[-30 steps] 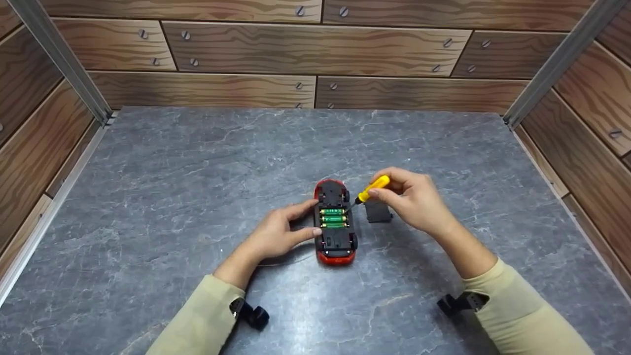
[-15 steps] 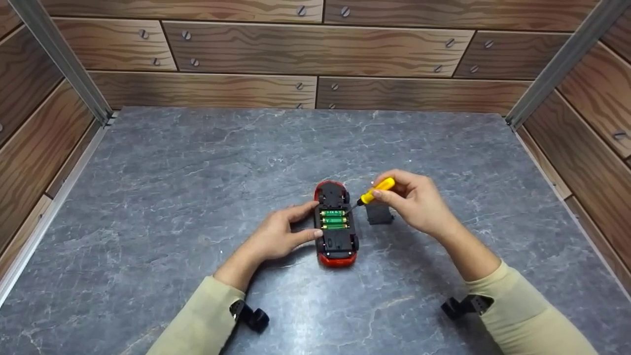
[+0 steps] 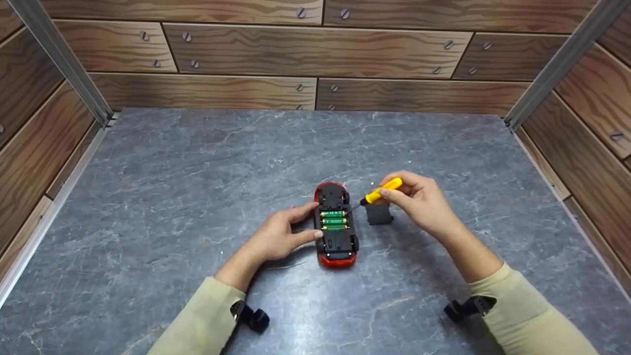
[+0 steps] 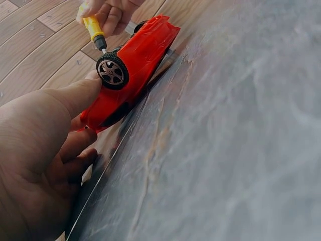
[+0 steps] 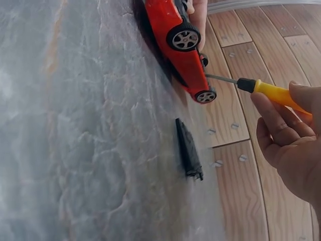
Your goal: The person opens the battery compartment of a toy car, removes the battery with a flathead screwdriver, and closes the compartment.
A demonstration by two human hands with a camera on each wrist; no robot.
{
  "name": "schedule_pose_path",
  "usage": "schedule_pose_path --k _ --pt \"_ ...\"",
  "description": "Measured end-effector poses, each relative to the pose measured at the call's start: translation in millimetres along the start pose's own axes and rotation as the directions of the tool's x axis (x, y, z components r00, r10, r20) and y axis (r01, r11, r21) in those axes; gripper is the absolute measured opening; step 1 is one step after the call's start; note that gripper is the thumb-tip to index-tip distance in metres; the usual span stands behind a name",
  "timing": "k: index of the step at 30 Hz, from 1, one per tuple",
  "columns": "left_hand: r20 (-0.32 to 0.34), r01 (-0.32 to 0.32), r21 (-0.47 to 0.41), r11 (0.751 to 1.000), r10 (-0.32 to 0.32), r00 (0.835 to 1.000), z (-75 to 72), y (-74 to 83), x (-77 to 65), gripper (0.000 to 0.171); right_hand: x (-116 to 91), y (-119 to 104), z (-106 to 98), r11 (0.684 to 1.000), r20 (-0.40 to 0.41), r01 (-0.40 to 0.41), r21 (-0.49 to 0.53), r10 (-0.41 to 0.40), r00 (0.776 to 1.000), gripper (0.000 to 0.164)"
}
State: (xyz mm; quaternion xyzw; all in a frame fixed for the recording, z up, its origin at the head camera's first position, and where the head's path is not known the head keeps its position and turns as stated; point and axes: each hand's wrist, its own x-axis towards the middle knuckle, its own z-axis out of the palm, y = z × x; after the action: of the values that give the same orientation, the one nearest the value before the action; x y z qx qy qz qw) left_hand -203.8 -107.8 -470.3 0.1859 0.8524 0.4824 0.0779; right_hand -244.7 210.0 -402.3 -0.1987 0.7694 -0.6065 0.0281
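A red toy car [image 3: 338, 242] lies upside down on the table, its black underside facing up. Several green batteries [image 3: 334, 221] sit side by side in its uncovered compartment. My left hand [image 3: 281, 234] holds the car's left side, thumb beside a wheel [image 4: 112, 72] in the left wrist view. In my right hand [image 3: 419, 199], thumb and fingers pinch the yellow handle of a screwdriver [image 3: 392, 185]. Its thin shaft slants down leftward, the tip at the right end of the far battery. A black battery cover [image 3: 379, 215] lies just right of the car, below the screwdriver.
The grey marbled table [image 3: 197, 162] is bounded by wood-patterned walls [image 3: 315, 49] at the back and sides. Metal posts [image 3: 547, 64] stand at the far corners. Black wrist cameras [image 3: 256, 319] stick out from both sleeves.
My right hand and the screwdriver handle have shifted right and slightly nearer, leaning the shaft flatter; its tip stays by the far battery. The left hand keeps its hold on the car.
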Motion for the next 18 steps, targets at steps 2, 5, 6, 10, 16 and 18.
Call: schedule_pose_path --k 2,5,6,10,16,18 --pt "0.002 0.006 -0.004 1.0 -0.006 1.0 0.2 0.0 0.0 0.074 0 5 -2 0.999 -0.008 0.002 0.038 -0.002 1.0 0.015" --pt "0.007 0.013 -0.014 1.0 -0.013 1.0 0.1 0.3 0.1 0.075 -1 11 -4 0.994 -0.015 0.001 0.112 0.001 1.0 0.016" --pt "0.008 0.014 -0.017 1.0 -0.014 1.0 0.0 0.4 0.2 0.075 -1 13 -4 0.99 -0.017 -0.001 0.138 0.004 1.0 0.017" --pt "0.008 0.008 -0.028 1.0 -0.007 1.0 -0.5 1.0 -0.4 0.076 -3 19 -6 0.976 -0.023 -0.025 0.215 0.03 0.999 0.017" --pt "0.001 0.002 -0.024 1.0 -0.002 1.0 -0.4 0.5 -0.9 0.074 -5 23 -8 0.968 -0.021 -0.039 0.246 0.046 0.999 0.022" --pt "-0.002 -0.009 -0.024 1.0 0.009 1.0 -0.2 0.1 -0.7 0.073 -5 23 -8 0.966 -0.018 -0.031 0.258 0.037 0.999 0.024"
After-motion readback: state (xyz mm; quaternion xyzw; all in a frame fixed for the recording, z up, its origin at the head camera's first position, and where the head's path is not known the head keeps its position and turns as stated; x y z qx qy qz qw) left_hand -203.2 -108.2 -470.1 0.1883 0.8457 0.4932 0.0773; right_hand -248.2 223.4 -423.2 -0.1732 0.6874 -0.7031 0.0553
